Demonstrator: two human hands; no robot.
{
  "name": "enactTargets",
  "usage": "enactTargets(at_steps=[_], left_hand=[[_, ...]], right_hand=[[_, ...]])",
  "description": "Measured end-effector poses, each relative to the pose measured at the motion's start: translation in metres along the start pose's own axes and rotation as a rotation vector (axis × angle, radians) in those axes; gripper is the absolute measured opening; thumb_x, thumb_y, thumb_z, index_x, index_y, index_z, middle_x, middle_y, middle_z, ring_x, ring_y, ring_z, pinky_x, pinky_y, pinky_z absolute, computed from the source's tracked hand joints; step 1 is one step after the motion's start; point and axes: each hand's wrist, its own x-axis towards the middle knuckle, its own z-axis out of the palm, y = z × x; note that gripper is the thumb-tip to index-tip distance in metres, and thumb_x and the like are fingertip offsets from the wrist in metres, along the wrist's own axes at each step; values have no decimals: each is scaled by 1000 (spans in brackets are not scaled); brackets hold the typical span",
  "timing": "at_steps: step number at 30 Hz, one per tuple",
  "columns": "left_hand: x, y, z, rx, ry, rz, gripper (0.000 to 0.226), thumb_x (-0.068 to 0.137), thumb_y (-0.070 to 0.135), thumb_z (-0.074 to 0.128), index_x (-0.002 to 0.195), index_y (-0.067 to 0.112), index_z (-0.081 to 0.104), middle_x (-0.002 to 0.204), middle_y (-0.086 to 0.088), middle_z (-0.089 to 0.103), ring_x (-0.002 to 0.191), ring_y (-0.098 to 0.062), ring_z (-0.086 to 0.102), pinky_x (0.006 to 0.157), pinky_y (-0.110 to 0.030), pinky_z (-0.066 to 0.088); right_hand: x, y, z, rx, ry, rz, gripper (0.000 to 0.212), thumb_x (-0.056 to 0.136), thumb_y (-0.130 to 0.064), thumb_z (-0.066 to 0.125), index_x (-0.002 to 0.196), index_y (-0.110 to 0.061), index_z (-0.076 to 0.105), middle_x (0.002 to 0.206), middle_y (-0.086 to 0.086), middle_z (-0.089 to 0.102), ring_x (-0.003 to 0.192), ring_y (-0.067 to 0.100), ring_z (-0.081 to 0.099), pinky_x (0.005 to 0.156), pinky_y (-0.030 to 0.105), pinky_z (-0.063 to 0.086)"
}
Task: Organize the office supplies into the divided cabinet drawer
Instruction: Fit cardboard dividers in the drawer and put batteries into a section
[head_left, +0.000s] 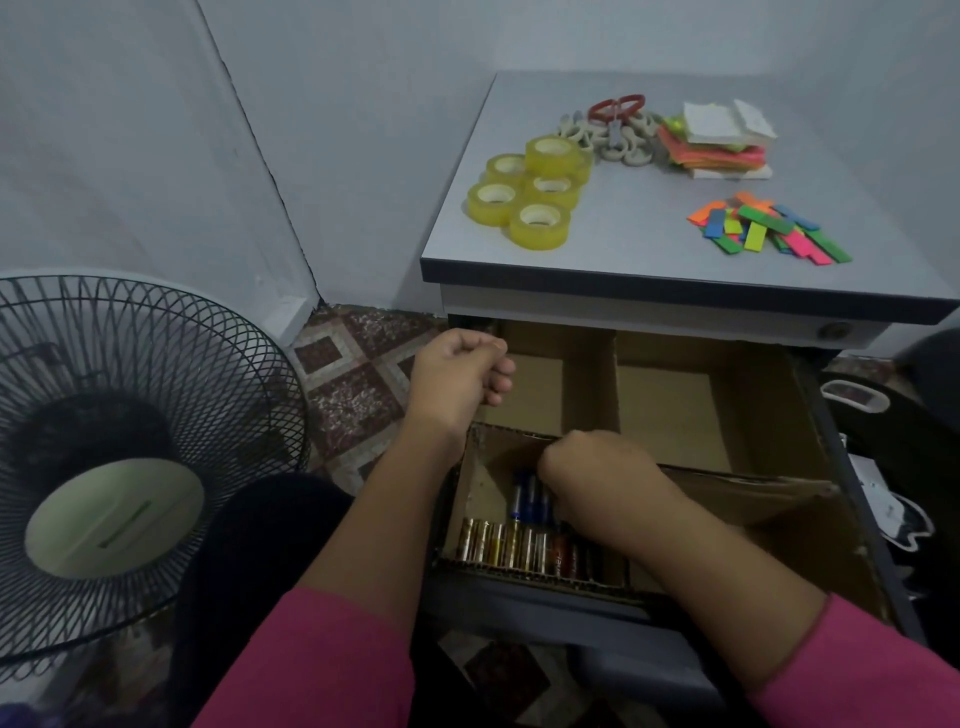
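In drawer (810, 415) near-left compartment: right hand (587, 462) over batteries (511, 545), grip unclear; left hand (457, 374) fisted, empty

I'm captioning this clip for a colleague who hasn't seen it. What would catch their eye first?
Probably the yellow tape rolls and the neon paper strips on the cabinet top. Below, the right hand reaches into the cardboard-divided drawer, above a row of batteries in its front-left compartment.
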Motion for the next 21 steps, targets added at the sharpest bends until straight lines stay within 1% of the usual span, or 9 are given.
enactTargets(at_steps=[3,5,8,11,15,18,20,21], left_hand=[[0,0,0,7,4,-1,3,92,6,58,91,7,61,71,-6,64,51,-7,55,47,-18,45],[0,0,0,11,5,0,3,92,7,58,92,7,61,71,-6,64,52,-7,55,47,-18,45],[-1,0,0,15,5,4,3,92,7,58,92,7,61,72,-6,65,53,-7,56,48,-19,46],[-2,1,-1,17,3,6,3,92,7,58,92,7,61,72,-6,65,54,-8,56,48,-19,46],[-3,2,0,12,-5,0,4,92,6,58,91,7,61,71,-6,64,53,-8,55,47,-18,45],[-3,2,0,11,-3,-2,4,92,5,57,90,7,61,71,-7,63,51,-7,55,47,-18,45],[-2,2,1,7,0,-3,4,92,5,57,90,7,60,71,-7,63,51,-7,54,46,-18,44],[-2,2,1,8,1,-4,4,92,5,58,90,7,61,71,-7,64,50,-7,54,46,-18,44]], right_hand=[[2,-4,1,-66,-41,-16,10,91,-14,58,100,-16,61,71,-3,41,73,18,51,63,30,48],[3,-5,2,-83,-46,-16,11,91,-13,58,102,-15,61,75,-2,44,74,18,53,64,30,49],[4,-4,3,-54,-32,-3,11,91,-13,58,102,-15,61,79,-1,47,75,17,52,65,30,50],[6,0,5,-8,-39,-1,11,90,-14,60,101,-15,62,79,-1,46,75,17,51,67,30,50],[3,5,4,62,-72,-38,10,88,-19,61,97,-21,66,86,-3,55,80,15,56,67,26,48],[0,4,10,42,-56,-104,13,89,-20,60,96,-26,69,91,-5,63,84,15,61,73,32,54],[3,2,14,43,-24,-114,14,89,-21,59,96,-29,68,93,-6,64,85,16,62,71,34,54],[5,2,16,52,-9,-116,15,89,-22,59,98,-30,68,95,-6,65,86,17,62,69,32,52]])
